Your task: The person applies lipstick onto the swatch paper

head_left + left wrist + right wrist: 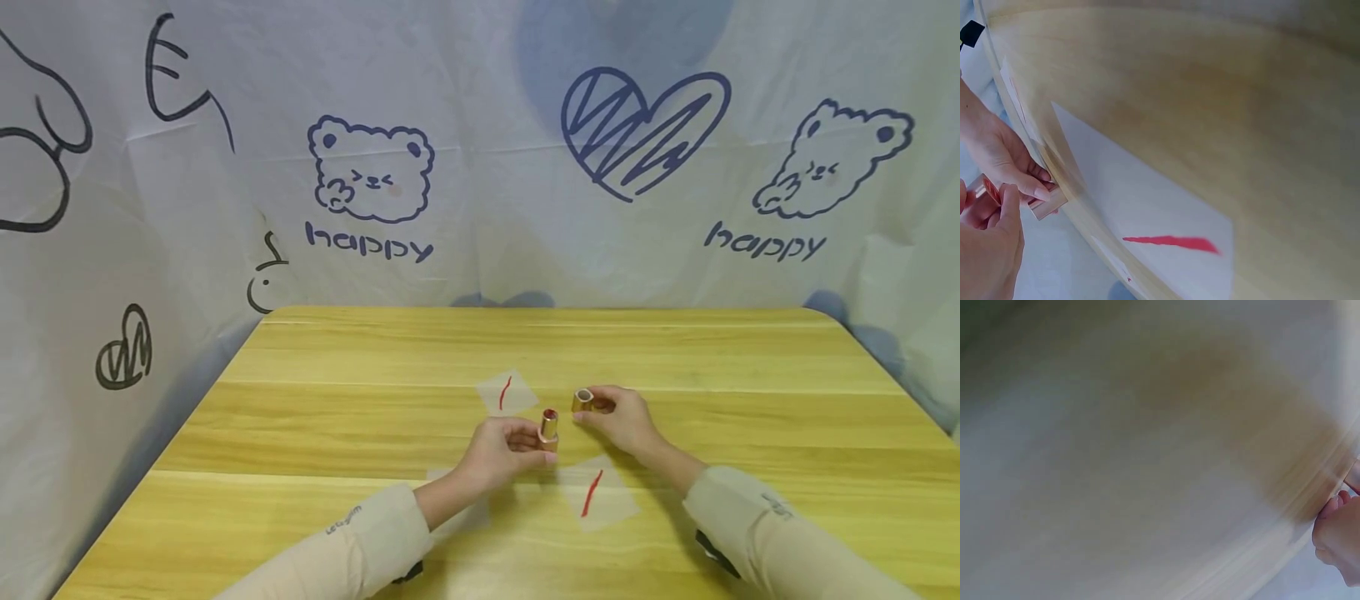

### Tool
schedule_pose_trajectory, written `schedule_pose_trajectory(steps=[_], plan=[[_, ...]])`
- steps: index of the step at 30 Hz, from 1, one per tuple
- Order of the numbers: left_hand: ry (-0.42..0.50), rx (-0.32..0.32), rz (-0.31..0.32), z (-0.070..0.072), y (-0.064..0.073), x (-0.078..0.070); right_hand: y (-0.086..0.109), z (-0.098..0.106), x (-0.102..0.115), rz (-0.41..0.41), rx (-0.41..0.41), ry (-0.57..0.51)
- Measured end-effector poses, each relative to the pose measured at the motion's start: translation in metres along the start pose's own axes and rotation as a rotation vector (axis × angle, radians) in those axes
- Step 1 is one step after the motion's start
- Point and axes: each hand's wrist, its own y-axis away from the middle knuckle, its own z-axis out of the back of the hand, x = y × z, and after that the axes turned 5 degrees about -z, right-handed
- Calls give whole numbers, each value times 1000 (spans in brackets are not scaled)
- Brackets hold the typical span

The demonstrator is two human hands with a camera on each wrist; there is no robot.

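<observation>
My left hand grips a gold lipstick by its base, held upright with the red tip showing at the top. Just to the right, the fingers and thumb of my right hand pinch the gold lipstick cap, its open end facing up. Lipstick and cap are a short gap apart above the table. In the left wrist view the cap shows between the right fingers, and the left hand partly hides the lipstick. Only part of a hand appears at the right wrist view's edge.
On the wooden table lie a paper square with a red stroke behind the left hand and another marked paper nearer. A third paper is partly under the left forearm. A drawn-on white cloth hangs behind.
</observation>
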Motion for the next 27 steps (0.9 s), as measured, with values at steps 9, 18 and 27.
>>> schedule_pose_trajectory(steps=[9,18,27], plan=[[-1,-3,12,1,0,-3,2,-1,4,18,-20,26],[10,-9,16,0,1,-4,5,3,7,5,-10,23],[15,-17,15,1,1,-2,11,10,16,-36,32,-48]])
